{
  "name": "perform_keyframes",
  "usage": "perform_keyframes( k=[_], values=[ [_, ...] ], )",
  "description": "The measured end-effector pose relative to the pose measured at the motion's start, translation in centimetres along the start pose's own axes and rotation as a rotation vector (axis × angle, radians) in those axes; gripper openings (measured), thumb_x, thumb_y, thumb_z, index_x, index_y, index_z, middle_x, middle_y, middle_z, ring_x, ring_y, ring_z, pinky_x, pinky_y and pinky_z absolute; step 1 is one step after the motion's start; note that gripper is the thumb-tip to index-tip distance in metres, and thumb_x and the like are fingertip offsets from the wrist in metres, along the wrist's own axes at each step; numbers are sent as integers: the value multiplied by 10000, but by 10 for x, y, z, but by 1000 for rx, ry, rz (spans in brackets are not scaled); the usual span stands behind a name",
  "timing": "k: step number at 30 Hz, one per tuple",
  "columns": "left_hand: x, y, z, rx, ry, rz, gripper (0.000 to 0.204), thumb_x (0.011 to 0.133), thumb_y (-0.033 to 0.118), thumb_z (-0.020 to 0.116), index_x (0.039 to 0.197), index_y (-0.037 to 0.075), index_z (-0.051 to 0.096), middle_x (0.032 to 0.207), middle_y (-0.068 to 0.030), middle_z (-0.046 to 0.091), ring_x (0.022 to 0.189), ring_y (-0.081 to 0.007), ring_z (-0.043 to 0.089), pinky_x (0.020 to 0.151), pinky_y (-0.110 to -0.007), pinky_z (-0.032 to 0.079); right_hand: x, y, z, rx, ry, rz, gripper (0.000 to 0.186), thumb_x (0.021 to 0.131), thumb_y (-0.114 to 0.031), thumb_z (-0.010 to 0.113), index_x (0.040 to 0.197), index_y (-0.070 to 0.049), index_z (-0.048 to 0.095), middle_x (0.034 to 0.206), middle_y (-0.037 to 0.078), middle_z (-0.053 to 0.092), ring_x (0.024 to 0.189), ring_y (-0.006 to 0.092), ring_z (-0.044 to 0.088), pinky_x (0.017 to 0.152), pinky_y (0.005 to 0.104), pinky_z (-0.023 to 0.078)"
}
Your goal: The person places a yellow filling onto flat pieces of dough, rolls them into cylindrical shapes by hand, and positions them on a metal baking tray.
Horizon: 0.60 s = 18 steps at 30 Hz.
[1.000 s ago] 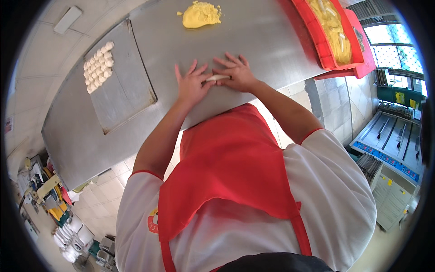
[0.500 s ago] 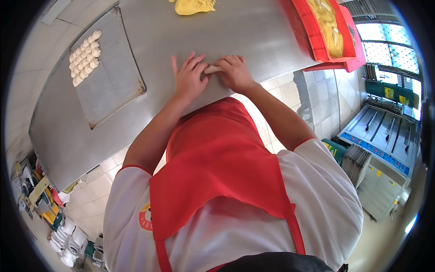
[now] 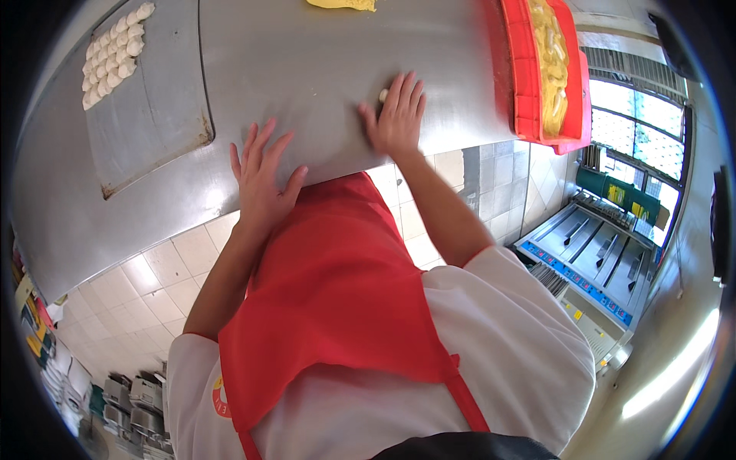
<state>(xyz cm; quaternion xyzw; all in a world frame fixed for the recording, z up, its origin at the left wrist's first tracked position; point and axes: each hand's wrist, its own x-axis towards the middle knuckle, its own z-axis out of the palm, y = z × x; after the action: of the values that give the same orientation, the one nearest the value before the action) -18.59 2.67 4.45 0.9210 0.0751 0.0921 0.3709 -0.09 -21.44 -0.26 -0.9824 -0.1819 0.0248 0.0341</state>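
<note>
My right hand [image 3: 397,123] lies spread over a small pale dough piece [image 3: 383,96] on the steel counter [image 3: 299,77], its fingers mostly covering the piece. My left hand [image 3: 262,172] is open at the counter's near edge, fingers apart, with nothing in it. To the left, a metal tray [image 3: 149,146] bears several rows of white dough pieces [image 3: 113,57]. A yellow mass [image 3: 341,3] shows at the top edge, partly cut off.
A red crate [image 3: 527,107] of yellow material with pale pieces stands at the counter's right end. Beyond it are a window [image 3: 636,130] and a steel appliance [image 3: 586,257] with a blue control strip. Stacked metal items [image 3: 138,406] sit at lower left on the tiled floor [image 3: 169,268].
My hands have separated: the left let go of the pale piece and moved down-left, while the right flattened and shifted right with it. The view has also shifted.
</note>
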Motion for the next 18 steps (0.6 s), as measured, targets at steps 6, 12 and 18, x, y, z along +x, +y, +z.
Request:
perform_keyframes(
  k=[6, 12, 18],
  values=[
    [-5, 6, 4, -26, -22, 17, 589, 949, 303, 793, 1492, 158, 619, 1701, -114, 434, 1620, -400, 318, 1288, -694, 125, 174, 42, -12, 33, 155, 61, 1104, 1043, -799, 303, 1705, 73, 160, 1796, 278, 125, 1656, 505, 76, 1330, 621, 93],
    [15, 19, 14, -55, 47, 100, 588, 944, 318, 797, 1478, 143, 626, 1694, -122, 440, 1608, -394, 338, 1288, -693, 146, 89, 21, -1, 96, 82, -3, 1040, 1052, -719, 422, 1693, 72, 207, 1767, 291, 221, 1636, 498, 176, 1323, 607, 150],
    [68, -12, -6, -37, 155, 192, 422, 941, 288, 795, 1335, 156, 721, 1615, -122, 525, 1558, -401, 412, 1275, -674, 227, -74, 0, -22, 198, 61, -90, 799, 946, -335, 751, 1618, -51, 425, 1595, 231, 484, 1494, 448, 417, 1234, 614, 263]
  ],
)
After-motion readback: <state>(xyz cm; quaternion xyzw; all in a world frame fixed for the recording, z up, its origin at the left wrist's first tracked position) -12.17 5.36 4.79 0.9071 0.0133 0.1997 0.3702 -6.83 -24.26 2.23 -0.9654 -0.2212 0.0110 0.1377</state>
